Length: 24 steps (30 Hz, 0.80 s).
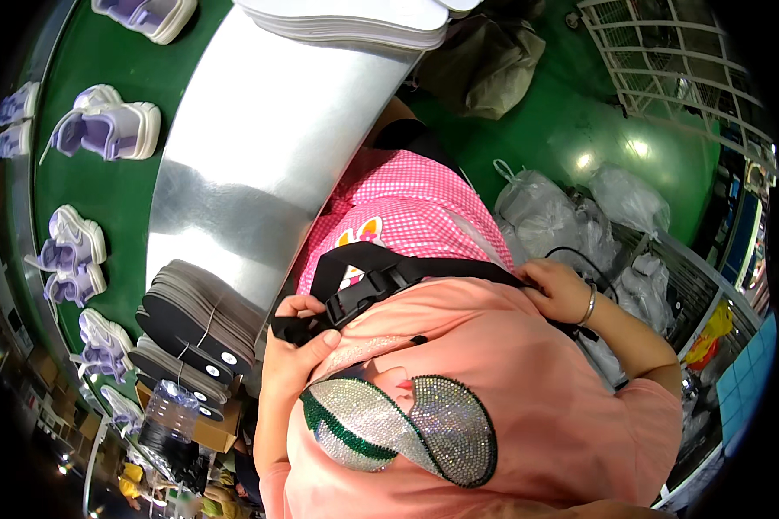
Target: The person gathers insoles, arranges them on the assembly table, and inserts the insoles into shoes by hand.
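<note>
A black webbing belt (459,266) with a plastic buckle (374,292) runs across my waist, over a peach T-shirt (545,389) and a pink checked apron (424,203). The fingers and thumb of my left hand (299,342) are closed round the loose strap end beside the buckle. On the other side, my right hand (563,291) grips the same belt at my hip, its fingertips partly hidden by strap and shirt. A thin black cord (584,256) loops just past that hand.
To my left is a shiny metal table (260,121) with stacked white insoles (346,30) and tied dark insoles (199,324). Beyond it, a green conveyor belt (56,177) carries lilac and white sneakers (108,130). Plastic bags (545,212) and a wire rack (666,65) stand right.
</note>
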Motion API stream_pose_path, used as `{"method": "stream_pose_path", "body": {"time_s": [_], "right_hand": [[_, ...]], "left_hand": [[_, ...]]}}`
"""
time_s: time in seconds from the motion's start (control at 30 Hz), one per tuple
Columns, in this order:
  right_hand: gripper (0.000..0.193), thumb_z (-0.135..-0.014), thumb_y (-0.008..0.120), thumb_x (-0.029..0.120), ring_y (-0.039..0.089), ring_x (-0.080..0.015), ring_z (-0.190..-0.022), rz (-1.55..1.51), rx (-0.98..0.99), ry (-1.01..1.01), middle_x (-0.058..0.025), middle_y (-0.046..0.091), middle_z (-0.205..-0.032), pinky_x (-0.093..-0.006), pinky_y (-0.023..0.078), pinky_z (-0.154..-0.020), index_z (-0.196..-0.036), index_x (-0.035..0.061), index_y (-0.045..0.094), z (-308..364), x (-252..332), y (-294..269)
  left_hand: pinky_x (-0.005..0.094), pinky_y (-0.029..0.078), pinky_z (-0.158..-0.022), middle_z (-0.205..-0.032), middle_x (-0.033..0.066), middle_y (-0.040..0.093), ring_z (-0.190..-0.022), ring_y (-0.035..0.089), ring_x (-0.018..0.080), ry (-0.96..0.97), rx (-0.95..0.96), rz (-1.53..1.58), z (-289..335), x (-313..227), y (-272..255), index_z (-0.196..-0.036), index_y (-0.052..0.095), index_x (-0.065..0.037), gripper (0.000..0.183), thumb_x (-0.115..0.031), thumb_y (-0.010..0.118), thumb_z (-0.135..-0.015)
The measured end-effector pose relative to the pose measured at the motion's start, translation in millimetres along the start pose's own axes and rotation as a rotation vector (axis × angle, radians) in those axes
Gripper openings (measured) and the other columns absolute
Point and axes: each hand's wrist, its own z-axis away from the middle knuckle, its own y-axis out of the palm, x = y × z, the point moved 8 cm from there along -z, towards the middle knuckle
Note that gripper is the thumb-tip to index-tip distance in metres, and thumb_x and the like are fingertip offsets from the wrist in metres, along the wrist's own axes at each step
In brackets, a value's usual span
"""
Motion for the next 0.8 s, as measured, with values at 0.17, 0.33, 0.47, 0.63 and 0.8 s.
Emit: {"method": "stream_pose_path", "body": {"time_s": [0.17,0.33,0.47,0.63,0.8], "right_hand": [[0.033,-0.069,0.060,0.015,0.053,-0.0292,-0.083,-0.399,0.308,0.002,-0.0172,0.054,-0.091,-0.0331,0.042,-0.073,-0.098,0.0019,0.052,14,-22,26],[0.019,-0.082,0.054,0.016,0.048,-0.0045,-0.074,-0.971,0.405,0.258,0.0024,0.054,-0.082,-0.0200,0.041,-0.065,-0.094,0.0012,0.054,5,-21,25],[0.018,-0.082,0.054,0.017,0.046,-0.0032,-0.061,-1.054,0.257,0.132,0.0030,0.052,-0.071,-0.0180,0.039,-0.054,-0.090,0.0014,0.054,-32,2,1],[0.015,-0.083,0.052,0.018,0.038,-0.0039,-0.039,-1.191,0.406,0.147,0.0023,0.046,-0.055,-0.0196,0.034,-0.038,-0.084,0.0031,0.053,-63,39,-9],[0.021,-0.086,0.047,0.026,0.028,-0.0048,-0.034,-1.360,0.600,0.282,0.0036,0.036,-0.049,-0.0213,0.031,-0.035,-0.073,0.0096,0.047,-82,56,11]], "left_hand": [[0.0204,0.036,-0.070,-0.085,0.0013,0.048,-0.076,0.043,0.0082,0.041,0.005,-0.057,-1,2,-1,-0.098,0.047,-0.002,0.044,-0.015,0.072,-0.064],[0.0203,0.036,-0.067,-0.087,0.0021,0.048,-0.073,0.042,0.0084,0.009,-0.050,-0.150,2,1,-9,-0.102,0.046,-0.002,0.050,-0.022,0.072,-0.064],[0.0202,0.036,-0.067,-0.086,0.0018,0.049,-0.073,0.043,0.0080,0.093,-0.010,-0.214,-3,-13,3,-0.105,0.046,-0.001,0.050,-0.019,0.070,-0.065],[0.0223,0.040,-0.070,-0.080,0.0036,0.057,-0.075,0.049,0.0084,0.052,-0.012,-0.396,-23,-26,18,-0.093,0.057,0.003,0.029,-0.014,0.064,-0.071],[0.0223,0.039,-0.073,-0.082,0.0026,0.055,-0.078,0.049,0.0093,0.100,-0.061,-0.216,-24,-18,11,-0.094,0.057,0.002,0.029,-0.014,0.065,-0.071]]}}
